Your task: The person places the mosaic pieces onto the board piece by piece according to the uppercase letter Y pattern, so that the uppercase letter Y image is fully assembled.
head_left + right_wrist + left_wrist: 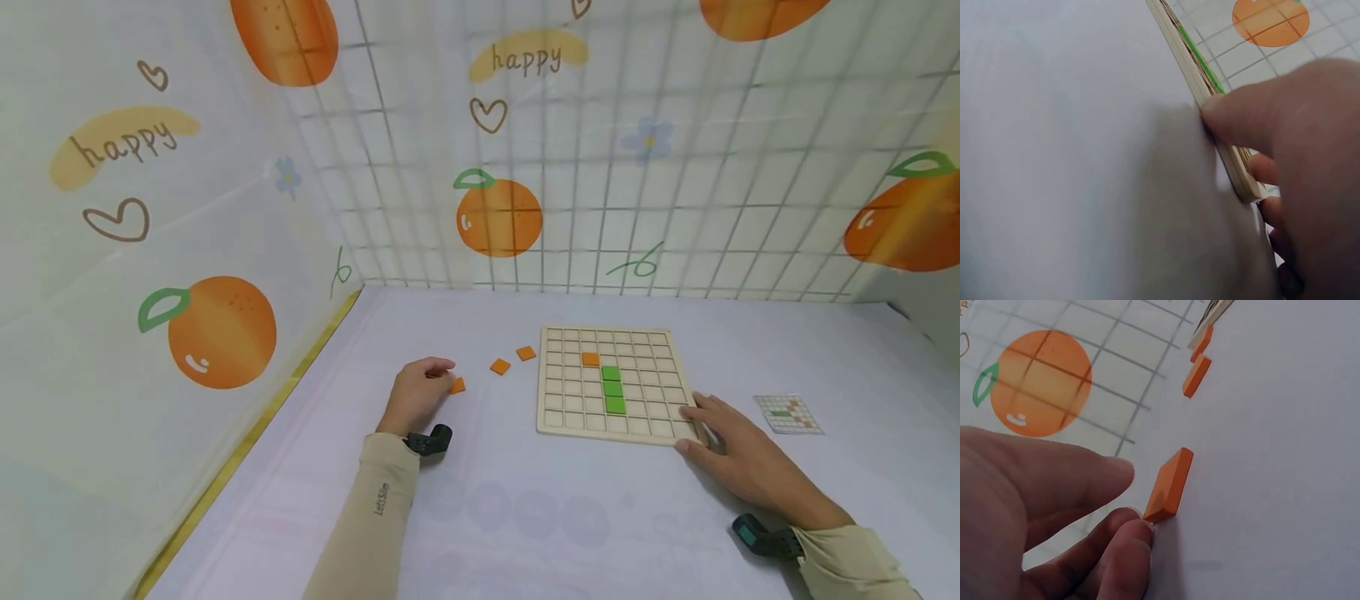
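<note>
Beside my left hand (417, 393) lies an orange square tile (458, 386) on the table. In the left wrist view, fingertips (1138, 531) meet the near corner of that tile (1169, 486), while the thumb stays apart from it. My right hand (750, 460) holds the near right corner of a wooden grid board (570, 417). The thumb (1235, 119) presses the board's front edge (1182, 56), and the other fingers lie over its right side. On the board sit an orange tile (591, 359) and a column of green tiles (612, 389).
Two more orange tiles, a nearer one (500, 367) and a farther one (526, 353), lie between the left hand and the board. To the right of the board is a small pattern card (789, 414). Printed curtains (420, 167) hang behind and at the left.
</note>
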`<action>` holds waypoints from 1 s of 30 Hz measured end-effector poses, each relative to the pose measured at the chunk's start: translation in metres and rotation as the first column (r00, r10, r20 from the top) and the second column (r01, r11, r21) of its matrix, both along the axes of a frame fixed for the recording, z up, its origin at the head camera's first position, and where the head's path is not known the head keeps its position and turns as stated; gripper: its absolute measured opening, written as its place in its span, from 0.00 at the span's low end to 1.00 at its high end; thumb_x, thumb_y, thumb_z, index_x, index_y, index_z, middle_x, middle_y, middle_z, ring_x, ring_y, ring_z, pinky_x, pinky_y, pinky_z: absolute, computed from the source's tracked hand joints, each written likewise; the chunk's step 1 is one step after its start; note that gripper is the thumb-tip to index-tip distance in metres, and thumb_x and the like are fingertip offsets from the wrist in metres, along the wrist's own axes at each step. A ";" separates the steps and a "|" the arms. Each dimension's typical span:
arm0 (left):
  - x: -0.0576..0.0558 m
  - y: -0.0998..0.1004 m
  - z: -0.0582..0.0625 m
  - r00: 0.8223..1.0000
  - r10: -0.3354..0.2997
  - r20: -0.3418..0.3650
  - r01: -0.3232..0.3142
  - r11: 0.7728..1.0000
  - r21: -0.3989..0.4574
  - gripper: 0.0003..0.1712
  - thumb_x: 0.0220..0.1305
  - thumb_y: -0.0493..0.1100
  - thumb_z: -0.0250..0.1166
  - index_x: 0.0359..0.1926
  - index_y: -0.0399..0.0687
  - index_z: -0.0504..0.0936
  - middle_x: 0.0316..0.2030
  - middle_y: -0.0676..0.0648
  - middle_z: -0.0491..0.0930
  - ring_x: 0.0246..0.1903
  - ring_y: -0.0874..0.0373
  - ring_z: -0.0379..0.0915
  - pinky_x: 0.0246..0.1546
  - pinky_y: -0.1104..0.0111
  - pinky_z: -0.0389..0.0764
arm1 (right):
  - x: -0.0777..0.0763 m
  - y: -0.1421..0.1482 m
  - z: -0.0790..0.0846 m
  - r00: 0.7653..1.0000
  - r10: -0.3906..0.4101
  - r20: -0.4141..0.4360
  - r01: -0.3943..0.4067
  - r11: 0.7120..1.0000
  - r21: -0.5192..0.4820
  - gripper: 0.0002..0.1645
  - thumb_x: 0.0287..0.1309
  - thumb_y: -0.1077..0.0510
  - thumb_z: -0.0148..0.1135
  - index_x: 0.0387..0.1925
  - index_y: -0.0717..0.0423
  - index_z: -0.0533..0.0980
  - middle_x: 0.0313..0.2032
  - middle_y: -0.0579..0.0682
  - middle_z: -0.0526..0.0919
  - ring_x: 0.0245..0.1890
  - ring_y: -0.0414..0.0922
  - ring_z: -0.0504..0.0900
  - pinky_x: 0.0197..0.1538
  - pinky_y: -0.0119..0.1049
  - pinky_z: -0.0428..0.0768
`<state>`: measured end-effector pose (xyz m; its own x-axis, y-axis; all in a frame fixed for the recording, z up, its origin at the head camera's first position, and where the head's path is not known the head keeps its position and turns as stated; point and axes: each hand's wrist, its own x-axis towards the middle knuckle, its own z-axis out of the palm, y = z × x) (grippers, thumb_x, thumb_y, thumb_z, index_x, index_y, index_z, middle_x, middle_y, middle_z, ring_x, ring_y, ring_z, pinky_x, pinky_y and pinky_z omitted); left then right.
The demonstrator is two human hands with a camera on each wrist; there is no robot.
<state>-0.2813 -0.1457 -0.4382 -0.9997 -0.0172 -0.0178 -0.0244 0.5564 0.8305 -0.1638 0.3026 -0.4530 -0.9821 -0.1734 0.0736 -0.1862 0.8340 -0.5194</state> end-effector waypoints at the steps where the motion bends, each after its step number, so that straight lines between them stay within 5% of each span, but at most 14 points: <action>1: 0.000 0.000 0.000 1.000 -0.006 0.002 0.006 1.000 -0.001 0.16 0.65 0.44 0.65 0.53 0.49 0.86 0.43 0.50 0.82 0.47 0.51 0.74 0.52 0.57 0.75 | 0.000 0.000 0.000 1.000 -0.002 0.000 0.002 1.000 -0.001 0.45 0.66 0.36 0.60 0.69 0.66 0.67 0.72 0.70 0.56 0.71 0.71 0.52 0.64 0.70 0.55; 20: 0.001 0.005 0.000 0.998 -0.067 -0.015 0.063 0.981 -0.181 0.13 0.60 0.40 0.72 0.47 0.47 0.88 0.40 0.51 0.83 0.44 0.54 0.76 0.50 0.60 0.76 | 0.001 0.000 0.000 1.000 -0.005 0.008 0.005 1.000 -0.005 0.45 0.66 0.35 0.60 0.69 0.65 0.67 0.73 0.69 0.55 0.72 0.71 0.51 0.65 0.70 0.54; 30: 0.002 0.004 -0.002 0.993 -0.095 -0.065 0.082 0.980 -0.183 0.10 0.60 0.42 0.71 0.44 0.52 0.86 0.38 0.51 0.80 0.40 0.55 0.74 0.45 0.59 0.75 | 0.002 0.002 0.001 1.000 0.013 0.003 -0.013 1.000 -0.028 0.44 0.67 0.37 0.60 0.68 0.66 0.67 0.73 0.70 0.55 0.71 0.71 0.50 0.64 0.71 0.54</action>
